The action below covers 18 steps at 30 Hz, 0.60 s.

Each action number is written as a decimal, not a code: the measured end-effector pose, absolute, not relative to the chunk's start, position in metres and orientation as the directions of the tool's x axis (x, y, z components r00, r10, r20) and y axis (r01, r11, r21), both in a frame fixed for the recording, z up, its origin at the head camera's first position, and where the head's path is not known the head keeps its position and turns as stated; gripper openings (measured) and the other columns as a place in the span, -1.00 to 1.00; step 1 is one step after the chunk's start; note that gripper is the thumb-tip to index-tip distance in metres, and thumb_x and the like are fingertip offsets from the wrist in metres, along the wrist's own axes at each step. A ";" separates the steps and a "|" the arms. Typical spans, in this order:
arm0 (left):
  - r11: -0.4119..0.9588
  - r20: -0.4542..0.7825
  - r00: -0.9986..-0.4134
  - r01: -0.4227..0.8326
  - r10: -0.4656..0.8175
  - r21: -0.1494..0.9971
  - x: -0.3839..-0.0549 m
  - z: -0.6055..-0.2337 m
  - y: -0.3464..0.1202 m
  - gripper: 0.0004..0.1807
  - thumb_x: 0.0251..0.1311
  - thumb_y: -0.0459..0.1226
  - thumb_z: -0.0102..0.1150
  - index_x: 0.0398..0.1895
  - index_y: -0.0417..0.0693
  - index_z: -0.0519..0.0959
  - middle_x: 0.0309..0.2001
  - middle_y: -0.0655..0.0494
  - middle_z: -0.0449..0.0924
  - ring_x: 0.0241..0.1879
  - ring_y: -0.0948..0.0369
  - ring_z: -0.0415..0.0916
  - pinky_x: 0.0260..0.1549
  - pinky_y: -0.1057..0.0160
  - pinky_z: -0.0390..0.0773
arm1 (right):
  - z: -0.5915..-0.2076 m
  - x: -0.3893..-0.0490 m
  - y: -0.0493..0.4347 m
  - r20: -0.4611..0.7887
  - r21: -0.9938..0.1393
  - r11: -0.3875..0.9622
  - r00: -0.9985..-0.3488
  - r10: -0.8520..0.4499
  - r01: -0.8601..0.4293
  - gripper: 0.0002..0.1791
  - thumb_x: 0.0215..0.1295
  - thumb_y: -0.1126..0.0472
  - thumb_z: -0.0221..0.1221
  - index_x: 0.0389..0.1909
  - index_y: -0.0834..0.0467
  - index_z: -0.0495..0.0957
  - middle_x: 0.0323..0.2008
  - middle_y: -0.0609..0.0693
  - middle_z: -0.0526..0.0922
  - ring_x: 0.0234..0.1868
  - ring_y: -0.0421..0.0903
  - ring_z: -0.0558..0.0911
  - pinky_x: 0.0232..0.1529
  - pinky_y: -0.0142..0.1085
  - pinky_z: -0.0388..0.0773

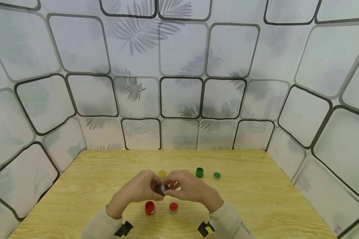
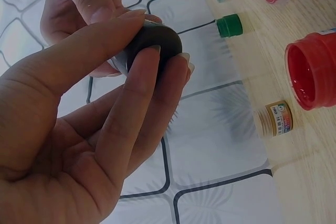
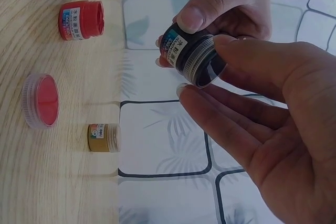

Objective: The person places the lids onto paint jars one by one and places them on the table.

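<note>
Black at centre: found jar (image 3: 172, 50) gripped in curled fingers of left hand (image 1: 142, 187), with clear lid (image 3: 197, 63) apparently on, pinched by right hand (image 1: 189, 187); noted red jar (image 1: 150, 208), near, and green jar (image 1: 199, 173), far right, uncapped, yellow jar (image 3: 98, 140), far, seemingly still to uncap.

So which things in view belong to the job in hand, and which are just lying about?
Job in hand, judging by grip:
black jar, in the left hand
clear lid, in the right hand's fingers

Lying about, untouched now:
red jar, open
red lid
green jar, open
green lid
yellow jar, lidded
</note>
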<state>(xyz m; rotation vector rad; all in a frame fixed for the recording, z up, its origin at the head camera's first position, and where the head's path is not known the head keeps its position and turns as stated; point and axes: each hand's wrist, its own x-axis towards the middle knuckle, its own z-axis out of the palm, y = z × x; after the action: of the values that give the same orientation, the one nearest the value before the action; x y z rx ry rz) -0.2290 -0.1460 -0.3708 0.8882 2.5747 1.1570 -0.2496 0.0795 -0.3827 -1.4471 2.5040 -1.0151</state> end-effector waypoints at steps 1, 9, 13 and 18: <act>0.518 0.075 -0.806 0.445 0.588 0.731 -0.229 -0.371 -0.146 -0.85 0.03 -0.37 0.56 -0.32 -0.13 0.78 -0.39 0.13 0.77 -0.43 0.31 0.69 -0.43 0.43 0.64 | -0.383 -0.250 0.080 0.252 -0.572 0.337 -0.551 -0.796 -0.748 -0.73 0.40 0.26 0.31 0.09 0.17 0.68 -0.09 0.05 0.73 -0.18 -0.32 0.73 -0.16 -0.59 0.64; 0.509 0.069 -0.807 0.434 0.587 0.744 -0.228 -0.370 -0.145 -0.85 0.03 -0.38 0.55 -0.32 -0.14 0.78 -0.39 0.11 0.78 -0.42 0.31 0.69 -0.42 0.44 0.65 | -0.383 -0.251 0.079 0.246 -0.561 0.346 -0.551 -0.798 -0.752 -0.72 0.42 0.24 0.29 0.10 0.18 0.68 -0.08 0.04 0.78 -0.20 -0.34 0.73 -0.20 -0.60 0.63; 0.506 0.065 -0.807 0.428 0.587 0.749 -0.228 -0.370 -0.145 -0.86 0.03 -0.38 0.55 -0.32 -0.15 0.78 -0.39 0.10 0.78 -0.42 0.30 0.70 -0.41 0.44 0.65 | -0.383 -0.251 0.079 0.247 -0.549 0.350 -0.547 -0.800 -0.760 -0.73 0.44 0.21 0.28 0.09 0.18 0.69 -0.12 0.03 0.80 -0.24 -0.38 0.72 -0.22 -0.61 0.62; 0.507 0.068 -0.807 0.431 0.587 0.747 -0.228 -0.370 -0.145 -0.86 0.03 -0.38 0.55 -0.32 -0.15 0.78 -0.39 0.11 0.78 -0.42 0.32 0.69 -0.41 0.44 0.65 | -0.384 -0.252 0.079 0.265 -0.530 0.342 -0.535 -0.802 -0.776 -0.76 0.45 0.20 0.27 0.04 0.18 0.70 -0.16 0.03 0.81 -0.26 -0.37 0.73 -0.23 -0.61 0.62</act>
<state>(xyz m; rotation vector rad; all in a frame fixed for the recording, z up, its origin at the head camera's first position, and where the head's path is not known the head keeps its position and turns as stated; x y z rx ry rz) -0.2284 -0.1450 -0.3702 0.8736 2.5532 1.1827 -0.2515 0.0789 -0.3836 -1.4932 2.5390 -0.9649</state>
